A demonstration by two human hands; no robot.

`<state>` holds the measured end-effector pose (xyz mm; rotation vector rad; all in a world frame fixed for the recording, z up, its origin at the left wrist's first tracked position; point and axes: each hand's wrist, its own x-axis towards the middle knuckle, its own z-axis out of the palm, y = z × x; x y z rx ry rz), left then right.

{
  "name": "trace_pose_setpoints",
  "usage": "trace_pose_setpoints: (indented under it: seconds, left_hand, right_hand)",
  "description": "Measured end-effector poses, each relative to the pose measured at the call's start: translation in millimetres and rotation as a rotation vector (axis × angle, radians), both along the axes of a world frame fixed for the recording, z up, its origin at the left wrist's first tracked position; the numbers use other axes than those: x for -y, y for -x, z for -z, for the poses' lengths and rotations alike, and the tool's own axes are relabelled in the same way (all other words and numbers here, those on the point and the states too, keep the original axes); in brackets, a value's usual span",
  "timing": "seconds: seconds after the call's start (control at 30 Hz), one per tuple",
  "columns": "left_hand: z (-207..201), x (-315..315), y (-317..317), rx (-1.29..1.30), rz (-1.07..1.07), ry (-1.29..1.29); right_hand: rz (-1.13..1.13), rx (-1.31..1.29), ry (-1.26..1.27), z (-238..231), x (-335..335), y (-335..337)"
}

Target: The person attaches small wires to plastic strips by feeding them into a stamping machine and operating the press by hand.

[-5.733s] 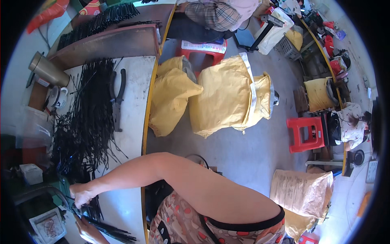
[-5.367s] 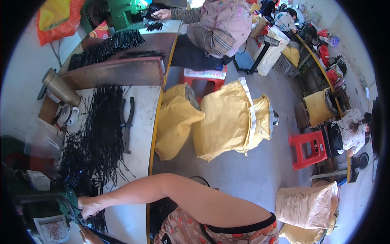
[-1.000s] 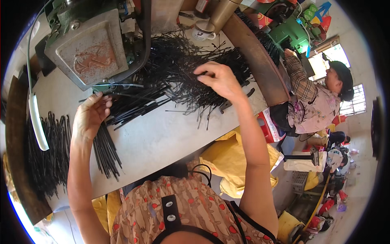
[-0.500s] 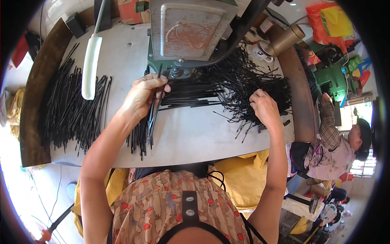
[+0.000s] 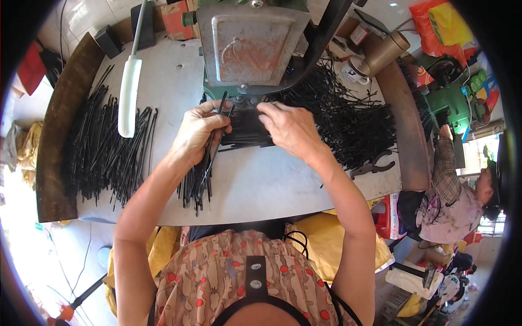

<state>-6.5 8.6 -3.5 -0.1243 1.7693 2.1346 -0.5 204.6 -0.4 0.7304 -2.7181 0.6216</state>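
My left hand (image 5: 202, 130) is closed on a few thin black rods (image 5: 213, 145), which stick out above and below the fingers, just left of the base of a green and grey machine (image 5: 255, 49). My right hand (image 5: 296, 133) is at the foot of the machine, thumb and fingers bent together; whatever they grip is too small or hidden to make out. Beneath and between the hands lies a row of black rods (image 5: 244, 140), set crosswise. Below my left hand more black rods (image 5: 190, 187) lie in a bunch pointing toward me.
At the left a large bundle of rods (image 5: 109, 152) lies under a white lamp (image 5: 129, 98). A tangled black heap (image 5: 353, 119) fills the right side, with pliers (image 5: 375, 166), a mug (image 5: 356, 70) and a brown metal rim (image 5: 399, 119) around it. Another person (image 5: 448, 209) works farther right.
My right hand has moved left from the tangled heap to the machine's foot, near my left hand. The left hand still holds rods. The pliers now show more fully.
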Motion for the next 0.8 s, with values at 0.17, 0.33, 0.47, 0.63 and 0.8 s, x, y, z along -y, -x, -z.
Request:
trace_pose_setpoints:
  seconds: [0.17,0.33,0.47,0.63,0.8]
  left_hand:
    - [-5.2,0.5,-1.1,0.018,0.035,0.005]
    - [-4.6,0.9,1.8,0.033,0.045,0.010]
    - [-6.7,0.1,2.1,0.039,0.062,-0.007]
    - [-3.6,1.0,3.0,0.037,0.085,-0.055]
    - [-1.2,0.1,3.0,0.064,0.065,-0.127]
  right_hand:
    - [-0.085,0.464,0.501,17.3,9.7,15.8]
    - [-0.005,0.689,0.938,16.8,21.8,17.0]
    - [0.034,0.870,1.093,13.9,17.7,20.1]
    - [0.049,0.881,1.123,13.0,22.2,18.7]
    - [0.064,0.893,1.118,14.7,26.4,17.9]
